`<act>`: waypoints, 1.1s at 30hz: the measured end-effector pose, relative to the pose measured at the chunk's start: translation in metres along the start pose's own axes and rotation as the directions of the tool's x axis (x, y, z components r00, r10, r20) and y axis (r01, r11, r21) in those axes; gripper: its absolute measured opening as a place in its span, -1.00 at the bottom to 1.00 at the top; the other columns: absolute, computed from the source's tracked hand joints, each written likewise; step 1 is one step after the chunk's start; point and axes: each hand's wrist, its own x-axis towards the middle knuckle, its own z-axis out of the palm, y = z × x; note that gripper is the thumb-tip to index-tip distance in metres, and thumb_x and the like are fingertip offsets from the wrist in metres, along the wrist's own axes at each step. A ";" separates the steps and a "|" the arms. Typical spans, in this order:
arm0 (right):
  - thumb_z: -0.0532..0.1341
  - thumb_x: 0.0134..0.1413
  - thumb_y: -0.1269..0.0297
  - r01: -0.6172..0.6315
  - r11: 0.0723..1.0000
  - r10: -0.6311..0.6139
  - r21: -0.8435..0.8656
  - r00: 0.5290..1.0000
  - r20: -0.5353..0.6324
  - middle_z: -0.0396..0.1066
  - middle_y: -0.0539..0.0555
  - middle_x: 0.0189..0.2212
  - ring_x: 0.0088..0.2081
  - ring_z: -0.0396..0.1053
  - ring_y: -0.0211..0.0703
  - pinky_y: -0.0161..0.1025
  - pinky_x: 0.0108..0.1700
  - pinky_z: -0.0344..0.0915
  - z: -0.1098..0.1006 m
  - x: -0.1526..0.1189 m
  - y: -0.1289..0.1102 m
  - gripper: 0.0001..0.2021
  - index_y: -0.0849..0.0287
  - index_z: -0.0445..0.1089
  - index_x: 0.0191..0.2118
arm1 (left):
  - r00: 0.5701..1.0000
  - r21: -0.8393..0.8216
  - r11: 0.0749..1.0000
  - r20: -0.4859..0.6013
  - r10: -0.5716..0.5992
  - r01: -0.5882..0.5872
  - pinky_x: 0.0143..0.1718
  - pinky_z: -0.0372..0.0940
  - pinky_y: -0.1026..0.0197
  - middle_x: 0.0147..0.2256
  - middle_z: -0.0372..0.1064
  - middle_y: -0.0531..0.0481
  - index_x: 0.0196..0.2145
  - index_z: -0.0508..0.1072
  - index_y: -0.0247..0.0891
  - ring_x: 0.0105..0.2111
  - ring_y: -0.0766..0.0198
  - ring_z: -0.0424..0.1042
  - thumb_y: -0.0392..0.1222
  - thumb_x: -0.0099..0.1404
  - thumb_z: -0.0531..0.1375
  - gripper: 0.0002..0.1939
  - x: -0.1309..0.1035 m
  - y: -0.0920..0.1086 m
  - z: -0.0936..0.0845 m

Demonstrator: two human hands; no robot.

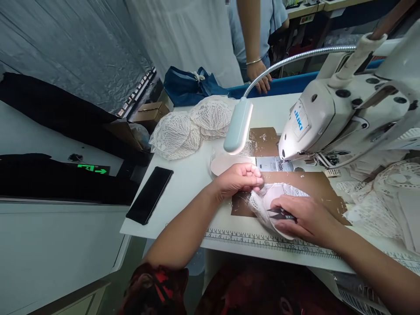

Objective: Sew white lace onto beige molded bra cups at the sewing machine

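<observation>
My right hand (303,216) is closed around a pair of dark thread snips (280,214), their blades pointing left. Under it lies a white lace bra cup (274,192) with a pale pink lining, on the brown sheet of the sewing table. My left hand (239,180) is at the cup's upper left edge, thumb and forefinger pinched together. Whatever is between those fingertips is too small to make out. Just beyond them, a pale round cup piece (228,164) rests by the sewing machine's metal plate (269,164).
The sewing machine (315,109) stands at right, with a lamp (239,127) hanging over the table. Stacked lace cups (193,127) lie at back left, a phone (150,195) at the left edge. More lace pieces (377,205) lie right. Another person's hand (259,76) rests at the far edge.
</observation>
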 end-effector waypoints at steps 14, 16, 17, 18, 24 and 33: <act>0.04 0.27 0.07 -0.315 0.940 0.278 -0.128 0.929 -0.243 0.56 0.07 -0.13 -0.15 0.49 0.00 -0.11 -0.20 0.37 -0.034 0.016 -0.018 -0.65 0.07 0.47 -0.04 | 0.993 0.078 0.992 -0.057 0.101 -0.096 -0.50 0.14 0.36 -0.58 0.40 0.02 -0.40 0.37 -0.37 -0.55 0.39 0.39 -0.19 0.03 0.41 -0.70 -0.002 -0.002 0.009; 0.03 0.26 0.11 -0.356 0.928 0.323 -0.105 0.914 -0.248 0.57 0.05 -0.16 -0.15 0.49 -0.02 -0.12 -0.19 0.35 -0.029 0.025 -0.016 -0.66 0.06 0.48 -0.04 | 0.994 0.069 0.993 -0.058 0.097 -0.093 -0.48 0.17 0.34 -0.58 0.39 0.03 -0.40 0.38 -0.37 -0.53 0.37 0.41 -0.18 0.02 0.42 -0.68 -0.003 -0.003 0.010; 0.03 0.26 0.12 -0.383 0.919 0.350 -0.091 0.901 -0.254 0.57 0.04 -0.18 -0.16 0.49 -0.03 -0.12 -0.19 0.35 -0.027 0.027 -0.015 -0.66 0.05 0.48 -0.04 | 0.993 0.062 0.994 -0.059 0.099 -0.096 -0.47 0.18 0.34 -0.57 0.39 0.04 -0.39 0.38 -0.37 -0.52 0.37 0.42 -0.17 0.01 0.43 -0.67 -0.003 -0.003 0.010; 0.03 0.26 0.12 -0.407 0.910 0.374 -0.083 0.889 -0.266 0.58 0.03 -0.20 -0.19 0.50 -0.03 -0.12 -0.21 0.34 -0.026 0.028 -0.013 -0.66 0.05 0.48 -0.04 | 0.992 0.048 0.994 -0.066 0.103 -0.100 -0.46 0.20 0.33 -0.56 0.40 0.04 -0.39 0.38 -0.37 -0.51 0.36 0.44 -0.17 0.01 0.44 -0.66 -0.003 -0.004 0.010; 0.08 0.23 0.03 -0.361 0.931 0.363 0.061 0.890 -0.276 0.58 0.05 -0.19 -0.18 0.51 0.00 -0.08 -0.17 0.37 -0.031 0.020 -0.011 -0.64 0.04 0.48 -0.02 | 0.973 -0.059 0.988 -0.191 0.129 -0.142 -0.27 0.32 0.25 -0.44 0.46 -0.02 -0.39 0.37 -0.37 -0.37 0.32 0.50 -0.20 -0.02 0.45 -0.65 -0.003 -0.002 0.010; 0.07 0.24 0.12 -0.250 0.959 0.273 0.135 0.941 -0.200 0.56 0.06 -0.13 -0.13 0.50 -0.02 -0.09 -0.15 0.40 -0.028 0.043 -0.034 -0.69 0.08 0.51 -0.12 | 0.954 -0.059 0.974 -0.224 0.202 -0.220 -0.24 0.31 0.28 -0.44 0.41 0.05 -0.39 0.37 -0.36 -0.39 0.40 0.44 -0.24 0.00 0.43 -0.68 0.000 -0.005 0.014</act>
